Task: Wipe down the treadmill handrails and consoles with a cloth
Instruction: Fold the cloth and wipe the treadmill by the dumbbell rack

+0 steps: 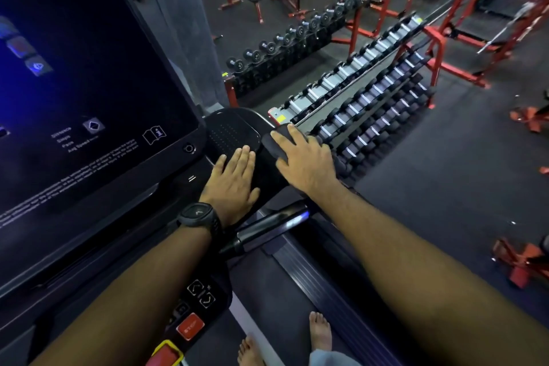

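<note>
I count one large black treadmill console (pixel 89 83) with a dark glass screen, one oval black dotted tray (pixel 234 131) at its right edge, and one glossy black handrail bar (pixel 273 226) below. I judge the wipe to be mid-course at the tray corner. I cannot tell which surfaces are done, and the handrail bar likely remains.

There are two hands. My left hand (pixel 234 184) lies flat and empty beside the tray. My right hand (pixel 306 160), fingers spread, presses what looks like one dark grey cloth (pixel 274 147) onto the console's right corner.
</note>
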